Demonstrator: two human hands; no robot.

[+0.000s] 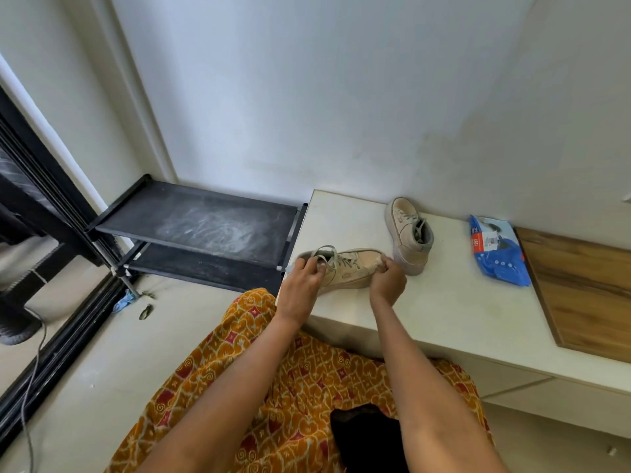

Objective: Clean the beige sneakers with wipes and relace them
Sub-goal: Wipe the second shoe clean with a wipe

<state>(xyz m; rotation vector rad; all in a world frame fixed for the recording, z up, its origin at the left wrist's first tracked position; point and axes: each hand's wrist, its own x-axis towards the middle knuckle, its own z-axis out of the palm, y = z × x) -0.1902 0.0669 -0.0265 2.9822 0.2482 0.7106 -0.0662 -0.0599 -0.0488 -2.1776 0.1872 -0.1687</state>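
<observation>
In the middle of the frame, the left hand [300, 285] holds the heel end of a beige sneaker [345, 268] lying on the white worktop [444, 302], and the right hand [387, 279] pinches its toe. Right of them, the other sneaker [406, 233] stands on its side, touching nothing but the worktop. Farther right lies a blue wipes pack [496, 250].

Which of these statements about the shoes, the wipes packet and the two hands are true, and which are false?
1. Both hands are on the same sneaker. True: the left hand holds its heel end, the right hand its toe.
2. The second sneaker lies on the floor. False: it is on the white counter, near the wall.
3. The blue wipes packet lies right of both sneakers. True.
4. The held sneaker has no laces. False: laces show on it.
5. Shoes stand on the black rack. False: none show there.
</observation>
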